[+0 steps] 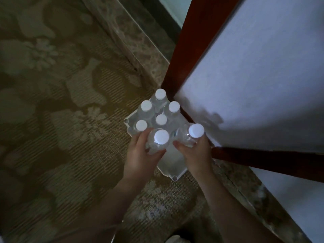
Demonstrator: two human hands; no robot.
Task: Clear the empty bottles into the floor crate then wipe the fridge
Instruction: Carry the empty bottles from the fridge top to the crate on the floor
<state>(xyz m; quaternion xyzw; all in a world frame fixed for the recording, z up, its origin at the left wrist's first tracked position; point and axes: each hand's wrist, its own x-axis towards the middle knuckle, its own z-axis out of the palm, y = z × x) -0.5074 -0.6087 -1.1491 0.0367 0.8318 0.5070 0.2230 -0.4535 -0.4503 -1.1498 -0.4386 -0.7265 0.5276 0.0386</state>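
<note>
A white crate (172,165) sits on the patterned carpet (61,102), just beside a red-brown wooden frame (177,55) edging a pale panel (259,81). Five clear bottles with white caps stand upright in its far half; the nearest of these (141,125) is at the left rim. The left hand (142,155) grips another capped bottle (160,142) over the crate, fingers curled round its body. The right hand (196,153) holds a seventh bottle (194,133) the same way, against the crate's right side.
</note>
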